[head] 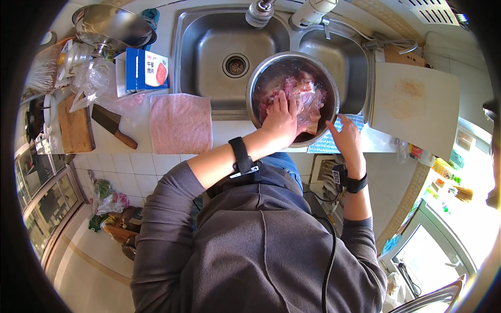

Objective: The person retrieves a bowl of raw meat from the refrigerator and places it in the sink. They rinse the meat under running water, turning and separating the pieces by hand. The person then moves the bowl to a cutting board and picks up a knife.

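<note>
A round metal bowl (254,129) rests across the front of the sink and its divider. Inside it lie pieces of raw meat (311,98), with pale bone or fat showing among the red. My left hand (280,121) reaches into the bowl, its extended fingers laid over the meat; its palm side is hidden. Close against the bowl's right rim is my right hand (346,135), thumb and fingers apart and nothing between them. A blue-and-white patterned cloth (323,144) lies under that side of the bowl and beside the right hand.
The double-basin steel sink (203,90) has a faucet (259,15) above it. On the left are a pink cloth (180,125), a cleaver (111,125), a wooden cutting board (74,125), a blue-and-white box (150,70) and a large metal pan (111,27). A pale board (415,101) lies right.
</note>
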The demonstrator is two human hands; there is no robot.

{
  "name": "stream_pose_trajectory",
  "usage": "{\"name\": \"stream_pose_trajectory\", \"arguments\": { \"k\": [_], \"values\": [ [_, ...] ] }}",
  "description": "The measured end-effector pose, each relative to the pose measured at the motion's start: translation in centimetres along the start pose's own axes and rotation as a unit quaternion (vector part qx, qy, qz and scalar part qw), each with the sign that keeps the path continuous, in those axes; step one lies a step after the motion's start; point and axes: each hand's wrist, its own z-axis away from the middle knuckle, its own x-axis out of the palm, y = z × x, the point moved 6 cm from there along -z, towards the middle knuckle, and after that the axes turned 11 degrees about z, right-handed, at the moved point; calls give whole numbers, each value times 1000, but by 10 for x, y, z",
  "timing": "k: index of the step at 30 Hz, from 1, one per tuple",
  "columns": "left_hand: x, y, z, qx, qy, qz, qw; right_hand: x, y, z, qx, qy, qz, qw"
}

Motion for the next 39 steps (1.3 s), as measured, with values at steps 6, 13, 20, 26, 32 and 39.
{"name": "stream_pose_trajectory", "arguments": {
  "k": [6, 13, 20, 26, 32, 39],
  "values": [
    [-4, -64, -71, -144, -78, 160, 973, -33, -37, -8, -48, 52, -61, 996],
    [40, -73, -110, -160, -259, 96, 948, -14, -34, 3, -11, 36, -136, 990],
    [-5, -81, -110, -153, -155, 107, 970, 7, -21, -3, -14, 63, -244, 968],
    [-47, -66, -100, -160, -295, 600, 727, 21, -35, -26, -27, 66, -388, 919],
    [-51, -47, -86, -135, -377, 690, 603, 13, -52, -38, -32, 6, -561, 827],
    [-45, -53, -86, -82, -200, 573, 790, 13, -44, -36, -30, -45, -553, 832]
  ]
}}
